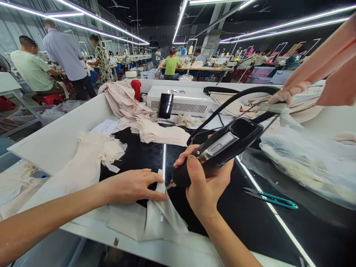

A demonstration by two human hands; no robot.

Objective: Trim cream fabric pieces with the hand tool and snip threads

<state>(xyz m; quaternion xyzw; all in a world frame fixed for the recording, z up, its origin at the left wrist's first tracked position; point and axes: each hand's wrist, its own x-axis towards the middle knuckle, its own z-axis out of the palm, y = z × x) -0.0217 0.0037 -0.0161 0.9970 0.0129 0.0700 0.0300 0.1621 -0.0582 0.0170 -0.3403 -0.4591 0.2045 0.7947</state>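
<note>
My right hand [204, 183] is closed around a black corded hand tool [222, 146] with a metal trigger plate, its pointed tip touching a white fabric piece [162, 217] on the dark tabletop [144, 155]. My left hand [133, 185] lies flat on that fabric, fingers stretched out, pressing it down just left of the tool tip. The tool's black cable [236, 98] loops up and back to the right.
Cream fabric stacks [158, 133] and a loose pile [91, 159] lie behind. Teal thread snips [274, 200] rest at right near a plastic bag [308, 159]. Another person's hand [289, 91] reaches in top right. A phone [166, 105] leans on a white box [183, 100].
</note>
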